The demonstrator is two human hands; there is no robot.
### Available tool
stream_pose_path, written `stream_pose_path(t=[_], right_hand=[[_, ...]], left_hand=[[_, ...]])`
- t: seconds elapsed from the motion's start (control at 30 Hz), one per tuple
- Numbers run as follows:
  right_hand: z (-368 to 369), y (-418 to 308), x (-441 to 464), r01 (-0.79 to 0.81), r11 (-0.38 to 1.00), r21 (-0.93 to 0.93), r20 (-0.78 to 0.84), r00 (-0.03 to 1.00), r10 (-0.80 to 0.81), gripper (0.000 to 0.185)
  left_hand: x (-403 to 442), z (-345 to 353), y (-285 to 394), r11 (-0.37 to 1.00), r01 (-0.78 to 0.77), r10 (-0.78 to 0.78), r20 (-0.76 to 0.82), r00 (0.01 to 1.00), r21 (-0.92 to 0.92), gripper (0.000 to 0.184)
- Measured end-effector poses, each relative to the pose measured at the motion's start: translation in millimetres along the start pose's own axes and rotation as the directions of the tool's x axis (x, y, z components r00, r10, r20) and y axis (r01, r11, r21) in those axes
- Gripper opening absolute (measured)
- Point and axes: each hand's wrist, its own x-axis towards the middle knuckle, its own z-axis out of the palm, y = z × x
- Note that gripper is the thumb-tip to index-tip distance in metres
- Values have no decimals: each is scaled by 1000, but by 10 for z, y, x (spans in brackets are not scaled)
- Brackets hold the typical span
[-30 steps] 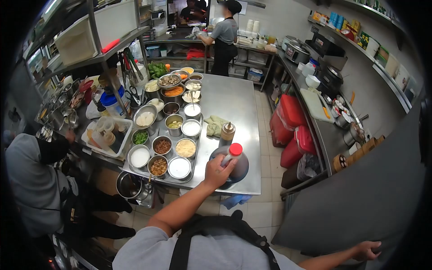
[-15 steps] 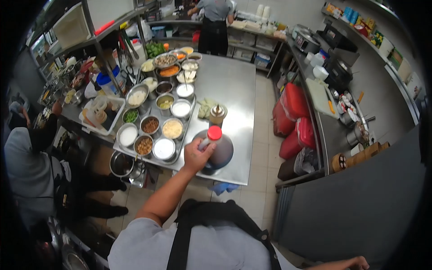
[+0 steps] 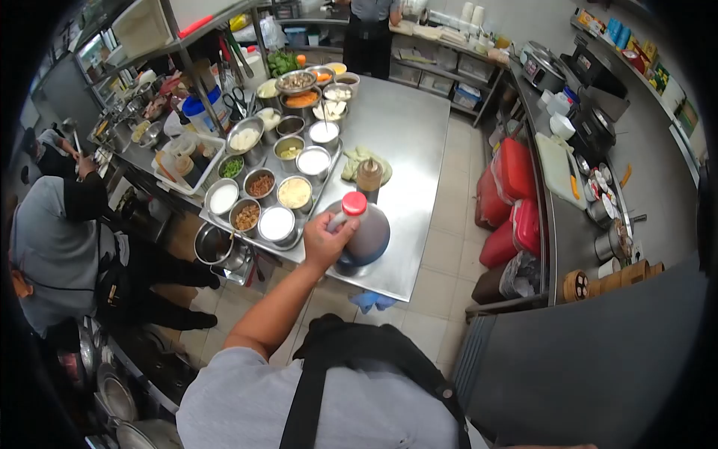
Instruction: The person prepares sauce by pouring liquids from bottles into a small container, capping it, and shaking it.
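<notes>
My left hand (image 3: 327, 241) is wrapped round the handle of a large jug (image 3: 368, 238) with a red cap and dark liquid inside, at the near edge of the steel table (image 3: 407, 150). Just beyond the jug stands a squeeze bottle (image 3: 369, 175) beside a crumpled light green cloth (image 3: 384, 159). Left of the jug, a tray holds several metal bowls, among them a white one (image 3: 277, 224), shredded yellow food (image 3: 295, 193) and brown pieces (image 3: 245, 217). My right hand is outside the picture; only a sliver of the arm shows at the bottom edge.
A co-worker in grey (image 3: 56, 232) stands at the left by the stove, with another person beyond. Someone in a black apron (image 3: 366, 45) stands at the back counter. Red bins (image 3: 508, 176) sit under the right counter. A grey panel (image 3: 583, 359) fills the lower right.
The view has shifted and turned. My left hand stays on the jug's handle. My right hand, earlier at the lower right, has left the view. The person at the back now faces this way.
</notes>
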Motion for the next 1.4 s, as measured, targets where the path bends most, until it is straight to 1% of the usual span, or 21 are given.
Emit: stream_pose_path(t=[0.03,0.07,0.1,0.13,0.17,0.2,0.23,0.27,0.3,0.37,0.43,0.5,0.6,0.8,0.9,1.0,1.13,1.23,1.27,1.37,1.4], right_hand=[[-252,-555,22,64,981,184,23,997,-69,55],[-174,-598,-358,21,905,424,246,959,-138,40],[-95,-643,-736,-132,792,596,456,868,-199,25],[-32,-1003,-1218,-216,302,929,337,833,-439,36],[-391,-1582,-1624,-513,466,721,682,645,-345,31],[-859,-2220,-1660,-671,598,438,894,254,-370,16],[-1231,-2731,-1711,-664,565,490,828,150,-541,17],[-1636,-3200,-1587,-785,470,404,765,7,-644,14],[-1906,-3482,-1717,-886,310,345,642,-18,-766,17],[-2379,-4041,-1608,-884,6,468,351,179,-919,34],[-2738,-4559,-1372,-804,-158,574,139,285,-948,43],[-2981,-4951,-1358,-699,-204,685,-38,246,-969,49],[-3148,-5281,-1488,-576,-171,799,-160,70,-985,52],[-2929,-5513,-1646,-543,-446,711,-448,139,-883,52],[-2902,-5600,-1706,-529,-530,663,-524,179,-833,51],[-2887,-5685,-1799,-557,-557,616,-557,193,-808,50],[-2827,-5794,-1781,-557,-566,608,-601,142,-786,48],[-2794,-5898,-1893,-544,-600,586,-615,184,-767,48],[-2786,-5917,-1856,-559,-576,596,-610,150,-778,48],[-2862,-5831,-1712,-597,-323,735,-376,38,-926,43],[-2914,-5768,-1573,-648,-105,754,-254,-140,-957,50]], left_hand=[[2,28,29,1000,0,1,-12,1000,28,35],[-24,41,23,994,-44,44,-2,999,104,36],[-63,113,60,995,4,-2,-20,1000,98,36],[-82,175,82,994,-11,14,-21,1000,107,36],[-91,243,111,993,-25,28,-24,999,115,36],[-93,320,176,996,-6,8,-22,1000,87,36],[-106,392,231,998,16,-14,-24,1000,58,36],[-125,444,251,995,32,-31,-14,999,96,35],[-119,512,275,994,20,-18,-22,1000,103,36],[-140,659,291,993,6,-2,-30,1000,121,36],[-152,794,95,989,-27,34,-44,998,146,32],[-133,915,15,988,-71,78,-49,996,137,30],[-105,971,243,981,-54,60,-31,998,187,31],[-92,940,163,960,-57,58,4,998,273,41],[-67,970,199,977,-130,137,-29,990,171,45],[-25,957,169,976,-81,79,20,997,203,48],[86,1098,-190,986,-162,162,-7,987,32,43],[157,1078,-77,983,-93,85,58,995,161,43],[192,1085,-67,971,-94,81,70,994,218,42],[334,1123,-78,988,-71,62,71,996,134,42],[380,1134,-245,988,-151,148,91,985,34,37]])
